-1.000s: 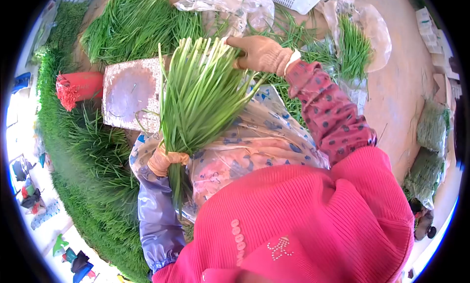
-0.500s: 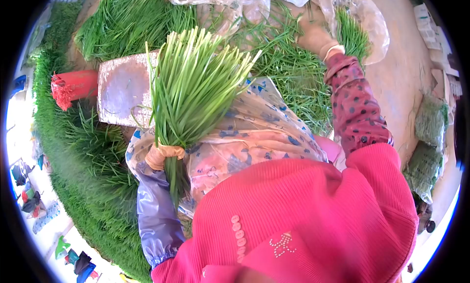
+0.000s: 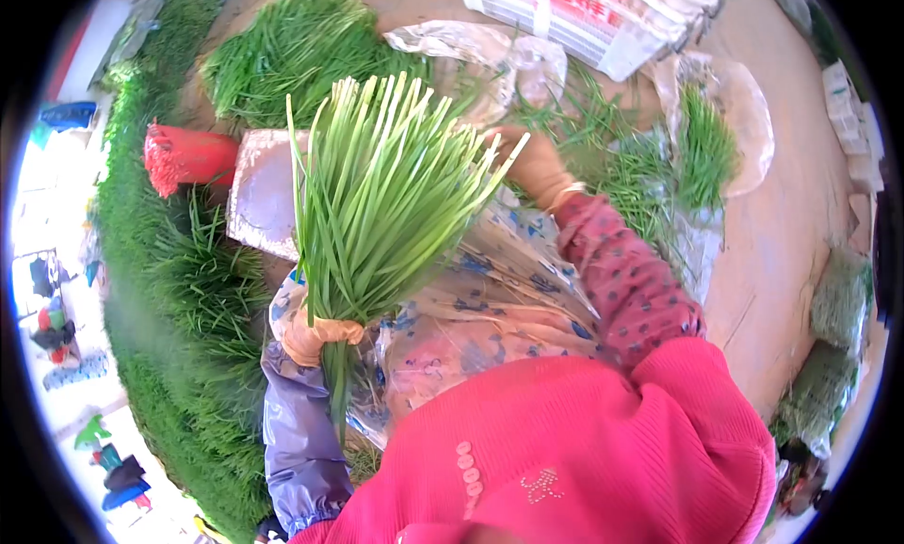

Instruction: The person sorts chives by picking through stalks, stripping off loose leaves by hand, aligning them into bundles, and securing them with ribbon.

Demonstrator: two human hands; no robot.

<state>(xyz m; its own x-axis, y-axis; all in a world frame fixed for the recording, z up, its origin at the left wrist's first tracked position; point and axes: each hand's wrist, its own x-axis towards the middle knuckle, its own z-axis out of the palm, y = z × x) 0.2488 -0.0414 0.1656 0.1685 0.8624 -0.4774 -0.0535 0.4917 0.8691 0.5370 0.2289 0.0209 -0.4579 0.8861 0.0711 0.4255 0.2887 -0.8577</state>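
Note:
My left hand [image 3: 318, 341], in a tan glove, is closed round the lower part of a large bunch of chives [image 3: 386, 215]. The bunch's pale ends fan out forward, and darker leaves hang below the fist. My right hand [image 3: 539, 168], gloved too, is at the far right tips of the bunch. Its fingers are curled and partly hidden behind the stalks, so what they hold cannot be made out. A clear plastic apron with blue print [image 3: 490, 304] covers my lap beneath the bunch.
A worn square board [image 3: 268, 200] and a red roll [image 3: 191, 158] lie left of the bunch. A heap of chives [image 3: 292, 59] lies beyond, and a long green bank [image 3: 169, 356] runs down the left. Loose cut leaves [image 3: 645, 172], plastic bags [image 3: 749, 120] and a white crate [image 3: 556, 12] stand ahead.
My right hand has come back from the loose leaves at the far right to the tips of the bunch. The view has shifted, showing more of the crate. My left hand keeps its hold.

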